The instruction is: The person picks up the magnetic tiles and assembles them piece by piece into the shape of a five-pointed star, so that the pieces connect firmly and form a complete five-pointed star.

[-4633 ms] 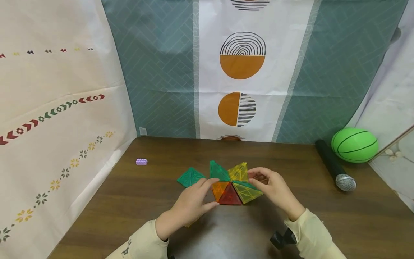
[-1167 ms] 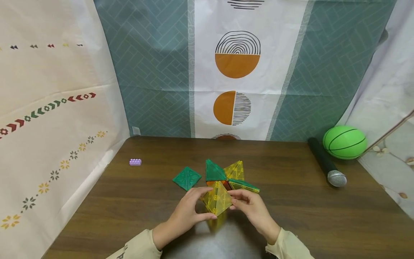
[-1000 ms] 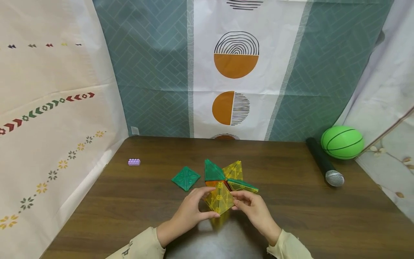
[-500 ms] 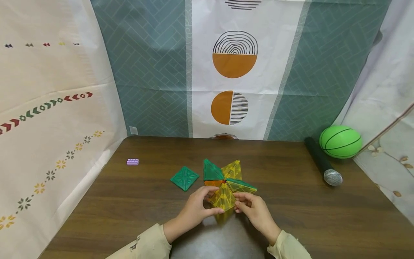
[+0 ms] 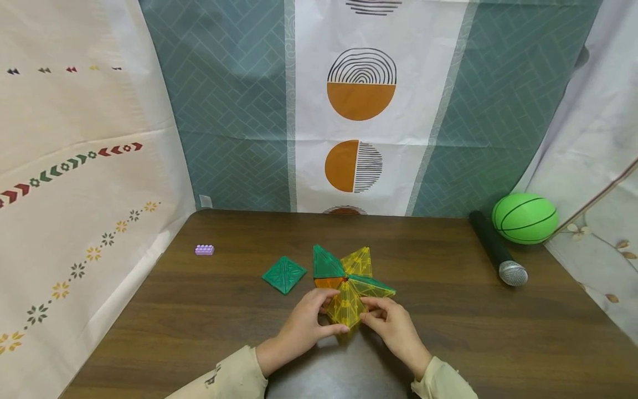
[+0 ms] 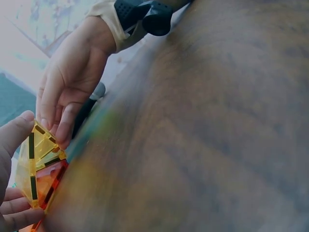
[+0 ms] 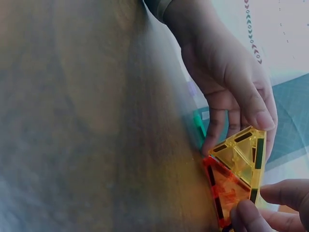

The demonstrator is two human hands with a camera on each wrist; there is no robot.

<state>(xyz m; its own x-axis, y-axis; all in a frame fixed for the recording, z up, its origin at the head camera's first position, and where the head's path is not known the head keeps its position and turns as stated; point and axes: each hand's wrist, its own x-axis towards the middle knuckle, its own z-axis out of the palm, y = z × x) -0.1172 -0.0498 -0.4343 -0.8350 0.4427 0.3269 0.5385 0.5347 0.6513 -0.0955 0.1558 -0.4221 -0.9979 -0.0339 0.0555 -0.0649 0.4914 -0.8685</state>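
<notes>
My left hand [image 5: 303, 322] and right hand [image 5: 399, 331] pinch a folded pair of yellow triangular magnetic tiles [image 5: 345, 305] from either side. The pair leans with its tip at the centre of a ring of translucent tiles. Right under it, a red triangular tile [image 7: 227, 186] shows in the right wrist view. Around the same centre are a raised green tile [image 5: 327, 262], an orange tile [image 5: 326, 282], a yellow tile [image 5: 360, 262] and a green-and-yellow pair [image 5: 371, 286]. In the left wrist view, the left thumb and fingers span the yellow tiles [image 6: 26, 166].
A flat green diamond of two triangular tiles [image 5: 284, 275] lies left of the ring. Farther left sits a small purple toy brick [image 5: 205, 250]. A black microphone [image 5: 498, 249] and a green ball [image 5: 525, 218] are at the right back of the wooden table [image 5: 199, 327].
The right hand has left the back right of the ring, and both hands have brought the yellow pair over the red tile. During the last second the pair tilted and came down towards the ring's centre.
</notes>
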